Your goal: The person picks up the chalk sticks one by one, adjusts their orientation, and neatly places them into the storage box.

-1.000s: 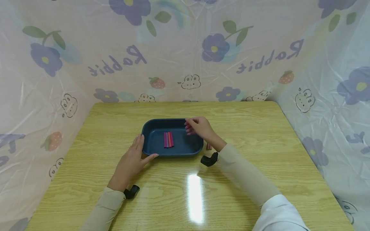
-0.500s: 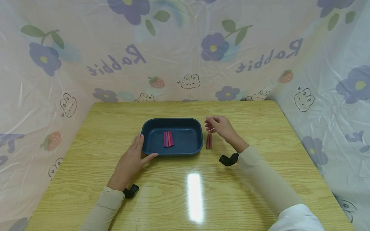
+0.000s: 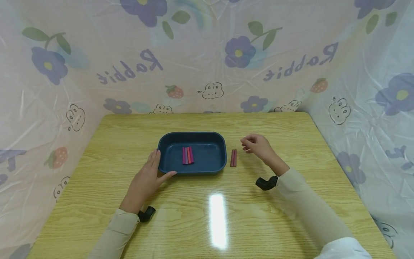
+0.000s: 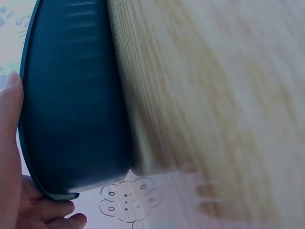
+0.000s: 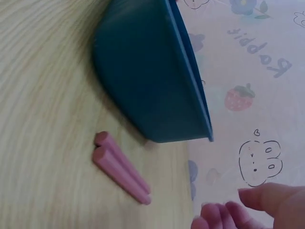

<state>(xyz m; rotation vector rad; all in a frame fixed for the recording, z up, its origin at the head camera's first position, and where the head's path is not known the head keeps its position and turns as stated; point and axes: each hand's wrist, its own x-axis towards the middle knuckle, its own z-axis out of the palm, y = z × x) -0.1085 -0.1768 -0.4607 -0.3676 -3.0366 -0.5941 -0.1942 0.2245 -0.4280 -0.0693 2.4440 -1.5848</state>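
A dark blue rectangular basin [image 3: 208, 168] stands on the table with several thin coloured sticks [image 3: 188, 155], purple to red, side by side inside it. My left hand [image 3: 146, 181] rests at its left front corner, fingers straight along the left side and thumb along the front. The left wrist view shows fingertips [image 4: 59, 214] right at the basin rim. Two dusky pink round sticks [image 3: 233, 158] lie together on the table just right of the basin. Beyond them, to the right, my right hand [image 3: 258, 146] hovers with fingers loosely bent and nothing in it.
The wood-grain table [image 3: 181, 223] has a bright light reflection near its front. A patterned curtain [image 3: 194, 46] surrounds its back and sides. Black wrist mounts, left [image 3: 147, 214] and right [image 3: 266, 183], stick out beside the sleeves.
My right hand has moved from over the basin's right end out to the right, past the two pink sticks, which now show fully. The left hand stays at the basin.
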